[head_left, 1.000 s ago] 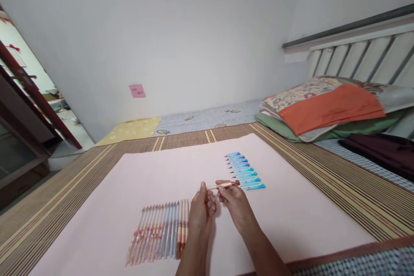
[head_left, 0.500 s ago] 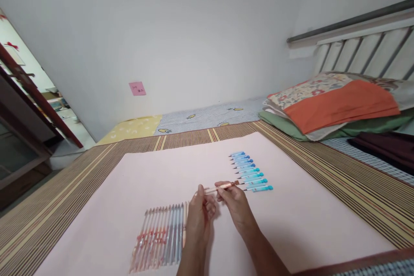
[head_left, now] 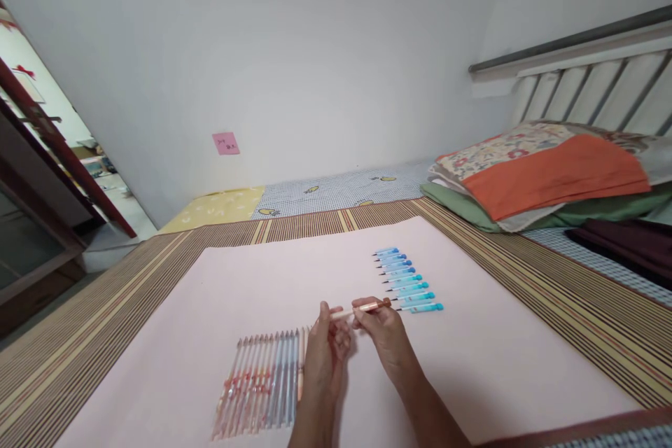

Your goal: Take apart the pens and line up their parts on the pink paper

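Since the earlier frame, the brown-ended pen (head_left: 370, 306) is dipping slightly at lower centre. The left hand (head_left: 319, 360) is pinching its pale end; the right hand (head_left: 389, 341) is gripping nearer the brown end, fingers curled tight. It is staying above the pink sheet (head_left: 262, 287), between the lower-left pen row (head_left: 257, 378) and right-of-centre blue pencils (head_left: 412, 288).

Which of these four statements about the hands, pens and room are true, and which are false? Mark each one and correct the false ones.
1. The left hand and right hand hold one pen. True.
2. The blue pens lie left of the left hand. False: they lie in a row beyond the right hand.
3. A pink note is on the wall. True.
4. The dark red cloth lies on the pink sheet. False: it lies to its right.
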`<state>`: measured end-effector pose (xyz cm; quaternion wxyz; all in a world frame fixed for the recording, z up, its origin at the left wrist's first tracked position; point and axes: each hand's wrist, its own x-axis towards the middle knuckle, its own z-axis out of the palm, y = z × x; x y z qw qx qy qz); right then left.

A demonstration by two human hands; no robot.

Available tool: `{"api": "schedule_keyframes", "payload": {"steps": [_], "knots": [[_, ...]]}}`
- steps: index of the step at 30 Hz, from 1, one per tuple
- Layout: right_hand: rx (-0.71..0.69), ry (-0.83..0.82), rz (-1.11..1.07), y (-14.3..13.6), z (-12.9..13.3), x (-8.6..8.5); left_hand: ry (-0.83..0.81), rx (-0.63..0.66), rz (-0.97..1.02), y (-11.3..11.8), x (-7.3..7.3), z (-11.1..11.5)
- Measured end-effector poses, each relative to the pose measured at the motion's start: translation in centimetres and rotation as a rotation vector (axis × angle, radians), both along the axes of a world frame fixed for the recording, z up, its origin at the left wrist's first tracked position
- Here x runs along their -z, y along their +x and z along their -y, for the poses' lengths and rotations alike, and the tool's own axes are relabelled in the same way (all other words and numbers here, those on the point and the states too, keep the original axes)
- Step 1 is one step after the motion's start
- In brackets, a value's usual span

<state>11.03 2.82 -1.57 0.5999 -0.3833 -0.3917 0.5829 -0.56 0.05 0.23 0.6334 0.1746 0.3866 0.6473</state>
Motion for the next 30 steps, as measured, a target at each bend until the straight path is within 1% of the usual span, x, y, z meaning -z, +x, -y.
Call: {"api": "schedule_keyframes", "payload": {"steps": [2, 5, 8, 11, 13, 17, 19, 21, 26, 30], "knots": [[0.009, -0.04, -0.061, 0.1, -0.1, 0.3, 0.087, 0.023, 0.04, 0.0, -0.1, 0.0], [0.001, -0.063, -0.112, 0.3, -0.1, 0.5, 0.121, -0.005, -0.027, -0.2, 0.3, -0.3], [-0.032, -0.045, -0.132, 0.3, 0.1, 0.3, 0.046, -0.058, -0.083, -0.4, 1.1, -0.7], [-0.046, -0.067, -0.202, 0.0, 0.2, 0.0, -0.014, -0.052, -0.056, -0.5, 1.4, -0.8], [-0.036, -0.091, -0.247, -0.1, 0.3, -0.1, -0.034, -0.053, -0.027, -0.5, 1.3, -0.8], [0.014, -0.124, -0.31, 0.1, 0.2, -0.4, -0.069, -0.113, -0.011, -0.5, 1.0, -0.8], [0.035, -0.142, -0.376, 0.3, 0.2, -0.4, -0.086, -0.126, 0.008, -0.5, 0.8, -0.8], [0.034, -0.177, -0.475, 0.5, 0.1, -0.4, -0.11, -0.119, 0.049, -0.6, 0.6, -0.8], [-0.039, -0.319, -0.745, 0.5, -0.1, -0.2, -0.155, -0.072, 0.213, -0.6, 0.4, -0.8], [-0.073, -0.351, -0.86, 0.2, 0.0, -0.2, -0.126, 0.005, 0.399, -0.7, 0.2, -0.8]]}}
